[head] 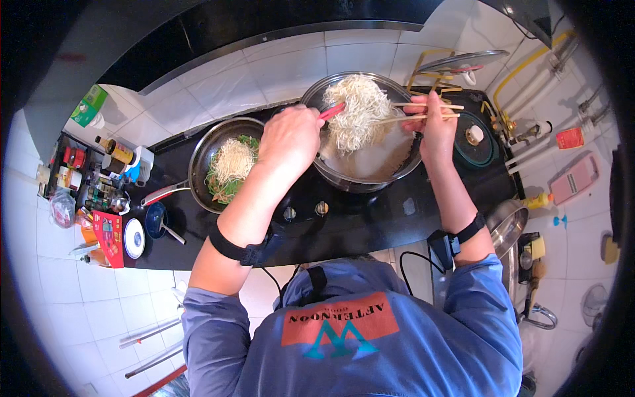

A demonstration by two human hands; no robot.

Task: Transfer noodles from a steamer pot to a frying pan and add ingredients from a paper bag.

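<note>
My left hand [289,141] grips the red handle [331,111] of a utensil whose far end is hidden by noodles, so its kind cannot be told. A large tangle of pale noodles [358,114] sits at that utensil, over the steel pot [367,184]. In my right hand [436,126] is a pair of wooden chopsticks [412,118], their tips against the right side of the noodles. Whitish, cloudy contents show in the pot below. Left of it, a frying pan [198,149] holds thin noodles [234,161] on top of chopped green vegetables [221,184], partly hidden by my left hand and forearm.
A glass lid [461,60] leans in a yellow rack behind the pot. Another round lid [474,139] lies at its right. The pan's handle [163,193] points left towards a blue bowl [156,221], a white dish [134,238] and seasoning bottles [119,149]. The range hood [278,30] overhangs the stove.
</note>
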